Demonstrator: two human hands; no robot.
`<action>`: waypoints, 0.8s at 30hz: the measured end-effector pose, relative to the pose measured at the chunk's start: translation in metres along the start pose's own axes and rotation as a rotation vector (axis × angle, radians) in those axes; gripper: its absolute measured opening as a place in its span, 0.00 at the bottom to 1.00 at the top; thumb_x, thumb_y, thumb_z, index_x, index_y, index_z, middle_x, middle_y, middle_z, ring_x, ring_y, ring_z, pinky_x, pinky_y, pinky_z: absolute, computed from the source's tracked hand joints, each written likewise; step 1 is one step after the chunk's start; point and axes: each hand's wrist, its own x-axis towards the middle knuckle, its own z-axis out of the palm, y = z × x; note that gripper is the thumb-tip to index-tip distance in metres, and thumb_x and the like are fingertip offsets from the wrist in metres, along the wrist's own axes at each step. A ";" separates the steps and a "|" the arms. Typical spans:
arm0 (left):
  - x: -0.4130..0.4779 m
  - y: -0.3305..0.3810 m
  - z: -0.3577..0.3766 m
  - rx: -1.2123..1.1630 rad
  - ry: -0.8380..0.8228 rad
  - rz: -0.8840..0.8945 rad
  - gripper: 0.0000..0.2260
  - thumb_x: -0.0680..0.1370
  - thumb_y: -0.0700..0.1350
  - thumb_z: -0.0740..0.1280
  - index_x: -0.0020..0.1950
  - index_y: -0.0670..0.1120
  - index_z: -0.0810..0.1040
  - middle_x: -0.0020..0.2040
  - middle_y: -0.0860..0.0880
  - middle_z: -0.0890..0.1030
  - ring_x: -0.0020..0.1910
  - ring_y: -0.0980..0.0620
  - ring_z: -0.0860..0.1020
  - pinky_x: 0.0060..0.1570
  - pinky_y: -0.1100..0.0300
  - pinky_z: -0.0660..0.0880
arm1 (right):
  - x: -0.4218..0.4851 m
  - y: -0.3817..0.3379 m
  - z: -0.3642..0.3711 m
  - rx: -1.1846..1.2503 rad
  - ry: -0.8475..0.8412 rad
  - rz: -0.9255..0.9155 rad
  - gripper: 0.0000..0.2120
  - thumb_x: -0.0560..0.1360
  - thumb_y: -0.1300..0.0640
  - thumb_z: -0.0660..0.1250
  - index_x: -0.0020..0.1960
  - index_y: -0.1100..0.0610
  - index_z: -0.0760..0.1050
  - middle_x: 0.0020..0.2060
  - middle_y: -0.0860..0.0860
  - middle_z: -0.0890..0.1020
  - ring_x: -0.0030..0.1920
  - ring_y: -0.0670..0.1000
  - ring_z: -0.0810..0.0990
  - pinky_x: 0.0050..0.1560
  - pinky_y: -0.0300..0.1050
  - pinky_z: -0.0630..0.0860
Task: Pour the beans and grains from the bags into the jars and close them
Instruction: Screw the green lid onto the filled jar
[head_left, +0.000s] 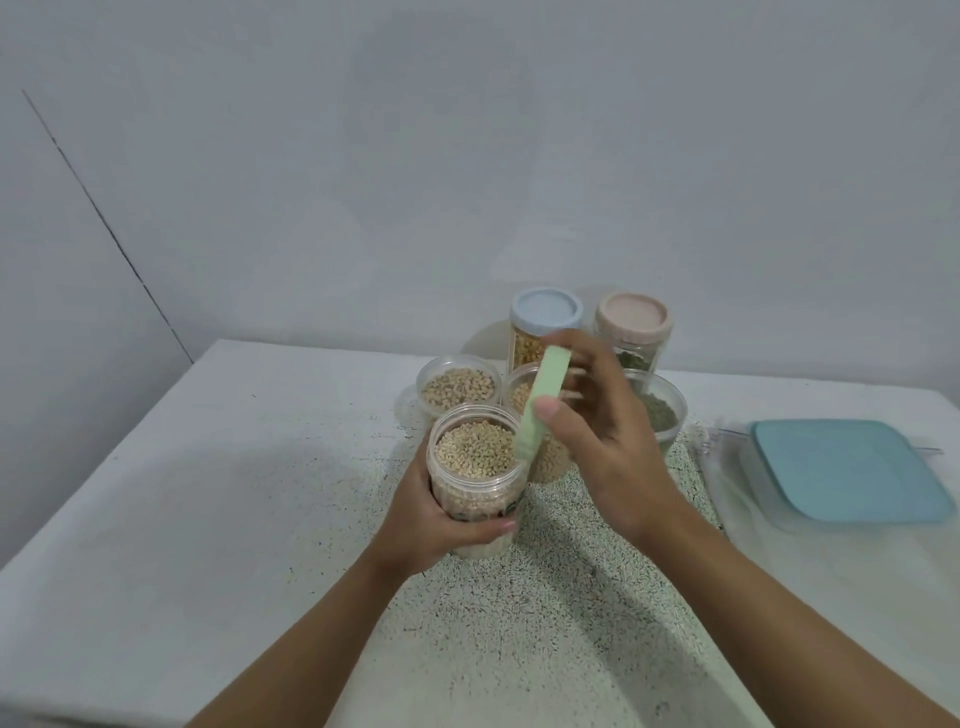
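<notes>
Left hand (441, 525) wrapped round the lower wall of the clear plastic jar (475, 457), I judged to brace it for capping. The jar was filled nearly to the brim with pale, round grains. Right hand (608, 431) pinched the green lid (543, 410) by its rim. The lid, a smooth matte disc, was tilted steeply at the right edge of the mouth and not yet seated. Speckled counter (519, 597) beneath.

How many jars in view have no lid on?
4: held jar in the left hand; bean jar behind it at left; middle jar, partly hidden behind the green lid; green-grain jar behind the right hand.
</notes>
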 end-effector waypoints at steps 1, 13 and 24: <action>0.000 -0.001 0.001 -0.023 0.004 -0.007 0.43 0.60 0.33 0.84 0.71 0.43 0.70 0.63 0.44 0.81 0.65 0.43 0.79 0.63 0.55 0.77 | 0.002 -0.001 0.004 0.048 0.014 -0.035 0.21 0.73 0.45 0.71 0.64 0.42 0.71 0.53 0.45 0.79 0.53 0.47 0.80 0.53 0.46 0.80; 0.006 -0.011 -0.003 -0.195 -0.046 -0.056 0.42 0.62 0.25 0.80 0.73 0.34 0.67 0.62 0.36 0.80 0.63 0.37 0.80 0.59 0.50 0.79 | 0.006 0.032 0.019 -0.337 -0.257 -0.091 0.19 0.67 0.59 0.80 0.39 0.55 0.69 0.66 0.49 0.73 0.69 0.46 0.71 0.65 0.38 0.66; 0.007 -0.007 -0.007 -0.163 -0.084 -0.122 0.39 0.62 0.28 0.82 0.70 0.38 0.70 0.58 0.39 0.82 0.61 0.42 0.81 0.57 0.53 0.80 | 0.041 0.011 0.020 -0.540 -0.610 0.000 0.36 0.65 0.45 0.74 0.71 0.44 0.68 0.65 0.40 0.72 0.64 0.41 0.70 0.66 0.42 0.68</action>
